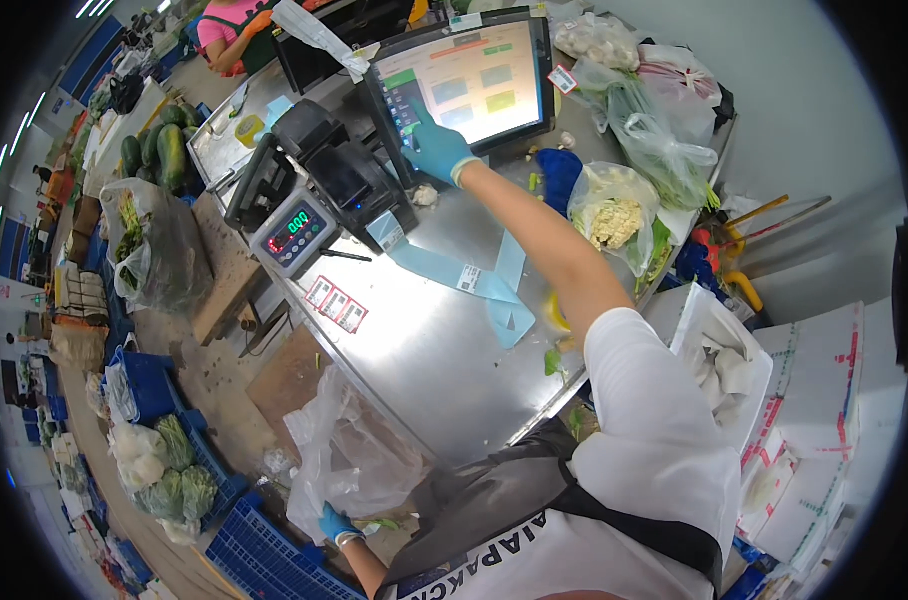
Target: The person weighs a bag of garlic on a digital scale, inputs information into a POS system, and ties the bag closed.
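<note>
I am reaching my right hand (436, 148), gloved in blue, up toward twelve o'clock, and its forefinger is pressing the lower left part of the touchscreen (469, 82) — the other fingers are curling loosely, clamped on nothing. The screen is standing tilted at the far edge of the steel bench (424, 350). Just at nine o'clock of the screen I am seeing the black label printer (349, 180), with a strip of pale blue label backing (474, 285) trailing out of it across the bench toward five o'clock. At the printer's eight o'clock the scale display (296, 232) is glowing with green digits.

My left hand (336, 524), also blue-gloved, is hanging low at seven o'clock, fingers pinched together on the lower edge of a clear plastic bag (349, 455) that is drooping off the near bench edge. A bagged cauliflower (612, 212) is lying at three o'clock of my forearm, well apart from either hand.
</note>
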`<state>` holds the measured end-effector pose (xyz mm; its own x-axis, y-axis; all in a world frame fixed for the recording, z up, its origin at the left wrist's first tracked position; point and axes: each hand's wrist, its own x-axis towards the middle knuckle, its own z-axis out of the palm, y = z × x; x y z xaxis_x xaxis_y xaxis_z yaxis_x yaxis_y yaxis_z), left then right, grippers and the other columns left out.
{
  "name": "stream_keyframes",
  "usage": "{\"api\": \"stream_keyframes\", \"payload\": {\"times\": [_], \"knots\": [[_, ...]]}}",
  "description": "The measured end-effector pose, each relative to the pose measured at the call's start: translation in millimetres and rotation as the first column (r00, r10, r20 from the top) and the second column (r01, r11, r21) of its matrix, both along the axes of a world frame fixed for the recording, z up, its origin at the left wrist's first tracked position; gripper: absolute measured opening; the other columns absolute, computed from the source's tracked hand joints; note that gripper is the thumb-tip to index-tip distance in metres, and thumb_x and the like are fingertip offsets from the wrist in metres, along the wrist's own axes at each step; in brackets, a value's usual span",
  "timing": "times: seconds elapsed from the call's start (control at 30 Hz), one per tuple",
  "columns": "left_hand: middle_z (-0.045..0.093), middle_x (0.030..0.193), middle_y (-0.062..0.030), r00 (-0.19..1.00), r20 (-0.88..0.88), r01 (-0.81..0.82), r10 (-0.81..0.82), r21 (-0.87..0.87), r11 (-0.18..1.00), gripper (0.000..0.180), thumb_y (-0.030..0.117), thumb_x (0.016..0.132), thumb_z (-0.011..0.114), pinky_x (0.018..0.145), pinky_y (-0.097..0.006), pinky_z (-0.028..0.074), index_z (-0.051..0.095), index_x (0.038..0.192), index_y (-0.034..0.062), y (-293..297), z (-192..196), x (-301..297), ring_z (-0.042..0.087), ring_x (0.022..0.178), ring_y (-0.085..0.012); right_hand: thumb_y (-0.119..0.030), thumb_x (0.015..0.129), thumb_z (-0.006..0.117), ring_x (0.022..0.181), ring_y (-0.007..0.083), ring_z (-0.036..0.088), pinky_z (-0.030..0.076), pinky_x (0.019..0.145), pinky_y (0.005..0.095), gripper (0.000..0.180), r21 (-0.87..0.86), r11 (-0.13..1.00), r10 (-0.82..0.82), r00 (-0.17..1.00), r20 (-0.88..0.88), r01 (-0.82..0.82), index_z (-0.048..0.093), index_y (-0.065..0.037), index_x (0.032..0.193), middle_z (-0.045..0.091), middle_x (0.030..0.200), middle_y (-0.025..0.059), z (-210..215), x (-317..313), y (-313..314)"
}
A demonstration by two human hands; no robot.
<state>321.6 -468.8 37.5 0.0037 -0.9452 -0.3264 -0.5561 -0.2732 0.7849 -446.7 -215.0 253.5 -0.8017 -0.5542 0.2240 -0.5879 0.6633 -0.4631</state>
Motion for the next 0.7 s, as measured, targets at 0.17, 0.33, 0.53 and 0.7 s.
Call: {"api": "stream_keyframes", "payload": {"times": [0.17,0.33,0.53,0.7], "knots": [[0.061,0.102,-0.0154,0.972,-0.011,-0.229,0.234,0.158,0.96,0.054,0.029,0.086,0.066,0.059,-0.036,0.049,0.052,0.124,-0.0065,17,17,-6,0.059,0.076,-0.0264,-0.037,0.087,0.062,0.09,0.0382,0.067,0.051,0.086,0.0459,0.037,0.106,0.989,-0.113,0.988,0.102,0.102,0.066,-0.004,0.103,0.032,0.152,0.0197,-55,-19,-13],[0.06,0.108,-0.0159,0.923,-0.114,-0.35,0.369,0.156,0.924,0.051,0.02,0.087,0.061,0.064,-0.035,0.05,0.048,0.128,-0.0065,26,25,-22,0.059,0.081,-0.0252,-0.039,0.09,0.058,0.117,0.0335,0.059,0.046,0.099,0.0437,0.065,0.267,0.956,-0.226,0.893,0.389,0.125,0.041,-0.005,0.142,0.046,0.144,0.0192,-139,52,23],[0.063,0.103,-0.0134,0.992,-0.108,-0.075,0.062,-0.118,0.99,0.041,0.012,0.086,0.054,0.069,-0.03,0.05,0.054,0.123,-0.0068,46,129,-116,0.058,0.079,-0.0205,-0.038,0.091,0.059,0.118,0.0305,0.059,0.044,0.102,0.0377,0.07,-0.014,1.0,-0.006,0.941,0.337,0.012,0.033,-0.009,0.149,0.033,0.153,0.0168,-160,145,97],[0.063,0.103,-0.0076,0.893,-0.392,0.107,-0.22,-0.289,0.951,0.035,0.01,0.086,0.05,0.073,-0.027,0.048,0.06,0.117,-0.002,90,230,-170,0.057,0.084,-0.0152,-0.044,0.086,0.064,0.124,0.0313,0.052,0.04,0.106,0.038,0.083,-0.102,0.977,0.211,0.83,0.516,-0.185,0.027,-0.008,0.151,0.032,0.154,0.0181,-100,222,83]]}}
